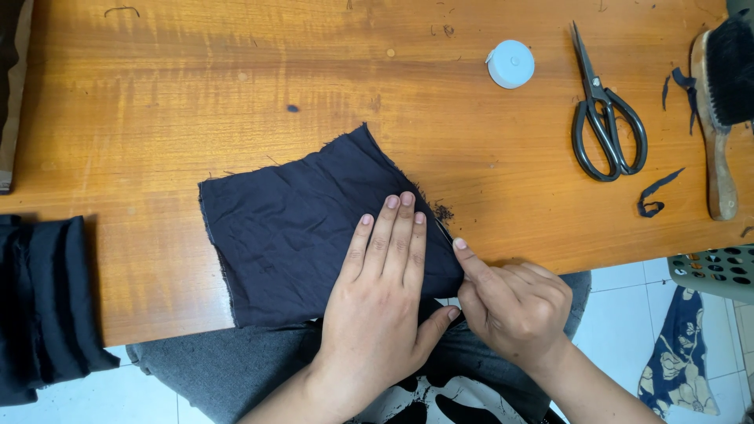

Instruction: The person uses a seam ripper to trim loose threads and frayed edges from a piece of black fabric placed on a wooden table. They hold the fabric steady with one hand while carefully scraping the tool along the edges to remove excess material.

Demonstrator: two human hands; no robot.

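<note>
A dark navy fabric piece [298, 228] with frayed edges lies on the wooden table [196, 102], its lower edge at the table's front. My left hand [381, 302] presses flat on the fabric's right part, fingers together and stretched out. My right hand [514, 302] is curled at the fabric's right edge, its fingertips pinching that edge beside my left hand. Whether it holds a small tool is hidden.
Black scissors [606, 118] lie at the back right, next to a wooden brush [719, 102] and dark fabric scraps [656, 196]. A round white tape measure [510, 63] sits further back. Folded dark cloth [47, 306] hangs off the left front edge. A perforated basket [715, 271] stands on the floor.
</note>
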